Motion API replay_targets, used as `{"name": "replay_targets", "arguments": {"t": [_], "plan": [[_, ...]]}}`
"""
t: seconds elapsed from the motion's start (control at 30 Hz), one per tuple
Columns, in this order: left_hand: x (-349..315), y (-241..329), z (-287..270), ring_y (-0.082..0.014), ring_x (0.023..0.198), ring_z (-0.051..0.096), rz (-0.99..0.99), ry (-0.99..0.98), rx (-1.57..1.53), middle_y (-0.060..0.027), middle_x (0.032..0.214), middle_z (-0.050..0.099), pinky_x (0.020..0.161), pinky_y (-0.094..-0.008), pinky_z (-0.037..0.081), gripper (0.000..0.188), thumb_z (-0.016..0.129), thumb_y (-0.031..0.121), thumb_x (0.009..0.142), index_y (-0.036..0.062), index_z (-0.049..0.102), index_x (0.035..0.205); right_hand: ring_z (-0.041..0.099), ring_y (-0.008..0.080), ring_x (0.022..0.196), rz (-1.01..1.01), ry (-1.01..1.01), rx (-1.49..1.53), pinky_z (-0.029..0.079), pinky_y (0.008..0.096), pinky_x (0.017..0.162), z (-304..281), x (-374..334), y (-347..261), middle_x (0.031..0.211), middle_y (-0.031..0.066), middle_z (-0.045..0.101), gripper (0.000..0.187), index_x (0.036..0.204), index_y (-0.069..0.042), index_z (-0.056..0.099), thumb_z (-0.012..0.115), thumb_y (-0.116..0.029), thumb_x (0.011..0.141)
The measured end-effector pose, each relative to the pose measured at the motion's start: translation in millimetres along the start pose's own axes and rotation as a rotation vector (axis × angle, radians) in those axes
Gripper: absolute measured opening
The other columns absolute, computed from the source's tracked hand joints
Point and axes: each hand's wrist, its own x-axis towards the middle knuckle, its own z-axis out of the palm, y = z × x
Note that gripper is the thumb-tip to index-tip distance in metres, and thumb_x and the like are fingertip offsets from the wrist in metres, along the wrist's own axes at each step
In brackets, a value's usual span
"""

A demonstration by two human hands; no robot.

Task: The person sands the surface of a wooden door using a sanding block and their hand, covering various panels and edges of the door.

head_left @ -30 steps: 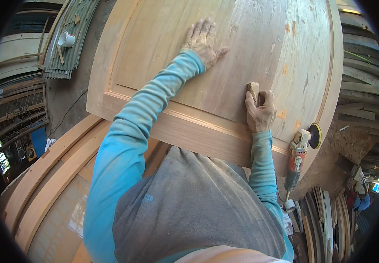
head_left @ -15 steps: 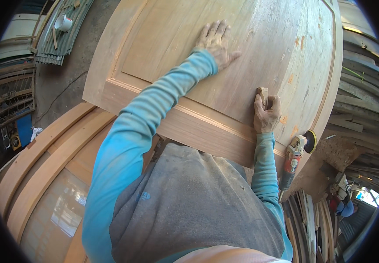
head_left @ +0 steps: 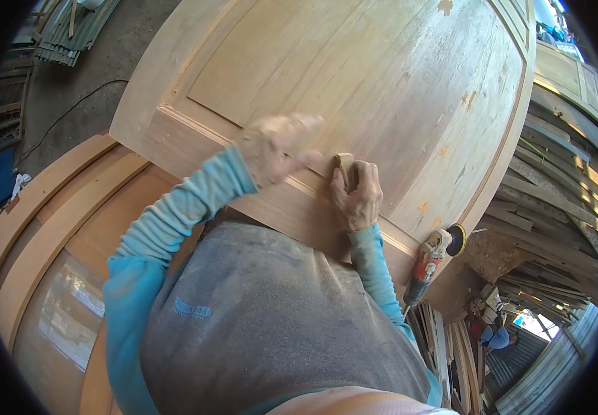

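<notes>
A large panelled wooden door (head_left: pixel 292 83) lies flat in front of me, its wood patchy with pale and orange-brown marks. My right hand (head_left: pixel 360 197) grips a small wooden block (head_left: pixel 343 166) near the door's close edge, by the moulding between panel and rail. The block's underside is hidden. Above the near rail, to the left of the block, my left hand (head_left: pixel 278 149) is blurred by motion. Its fingers are stretched out with the thumb apart, and nothing shows in it.
An angle grinder (head_left: pixel 427 266) with a round disc rests at the door's near right corner. Stacked wooden planks (head_left: pixel 548 187) fill the right side. More door frames with a glossy panel (head_left: pixel 64 304) stand at my left. A dark cable (head_left: pixel 70 107) crosses the floor.
My left hand has come off the door panel and moved back toward me. The right hand has shifted left with the wooden block. The view has turned slightly.
</notes>
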Motion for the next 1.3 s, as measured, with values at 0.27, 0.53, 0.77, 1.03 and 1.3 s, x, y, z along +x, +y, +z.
{"name": "replay_targets", "arguments": {"t": [0.27, 0.53, 0.77, 1.03, 1.3], "plan": [[-11, -210, -157, -0.04, 0.128, 0.059, -0.479, 0.491, 0.791, -0.0232, 0.137, 0.062, 0.107, -0.047, 0.047, 0.078, 0.059, 0.064, 0.094, 0.0056, 0.053, 0.146, 0.068, 0.046, 0.097, 0.17, 0.047, -0.244, 0.052, 0.0506, 0.088, 35, 262, 19, 0.102, 0.0287, 0.07, 0.045, 0.1, 0.001, 0.065, 0.062, -0.044, 0.093], [-12, -223, -159, -0.0472, 0.117, 0.064, -0.73, 0.347, 0.366, -0.0307, 0.12, 0.068, 0.1, -0.051, 0.049, 0.09, 0.044, 0.078, 0.094, 0.0027, 0.052, 0.143, 0.061, 0.0355, 0.066, 0.13, 0.055, -0.23, 0.051, 0.0472, 0.064, 46, 143, -9, 0.071, 0.0186, 0.057, 0.028, 0.087, -0.002, 0.059, 0.072, -0.026, 0.091], [-10, -217, -154, -0.0483, 0.114, 0.065, -0.714, 0.384, 0.364, -0.0306, 0.119, 0.068, 0.097, -0.052, 0.052, 0.08, 0.043, 0.07, 0.1, 0.0015, 0.056, 0.139, 0.064, 0.0382, 0.076, 0.183, 0.137, -0.28, 0.052, 0.0492, 0.072, 48, 266, 54, 0.082, 0.0261, 0.066, 0.04, 0.086, 0.004, 0.059, 0.067, -0.035, 0.091], [-16, -229, -153, -0.0481, 0.108, 0.067, -0.644, 0.45, 0.334, -0.0304, 0.114, 0.07, 0.091, -0.0526, 0.053, 0.07, 0.044, 0.061, 0.104, -0.0007, 0.059, 0.134, 0.066, 0.0482, 0.102, 0.34, 0.124, -0.387, 0.052, 0.052, 0.089, 43, 325, 32, 0.105, 0.0347, 0.068, 0.05, 0.106, 0.006, 0.064, 0.062, -0.041, 0.092], [-12, -212, -157, -0.0469, 0.097, 0.07, -0.589, 0.419, 0.258, -0.0279, 0.104, 0.072, 0.082, -0.0497, 0.055, 0.061, 0.049, 0.055, 0.105, -0.0007, 0.061, 0.127, 0.06, 0.0268, 0.071, 0.24, 0.145, -0.278, 0.049, 0.0435, 0.064, 38, 182, 52, 0.077, 0.0187, 0.064, 0.037, 0.093, 0.004, 0.066, 0.069, -0.033, 0.094]]}}
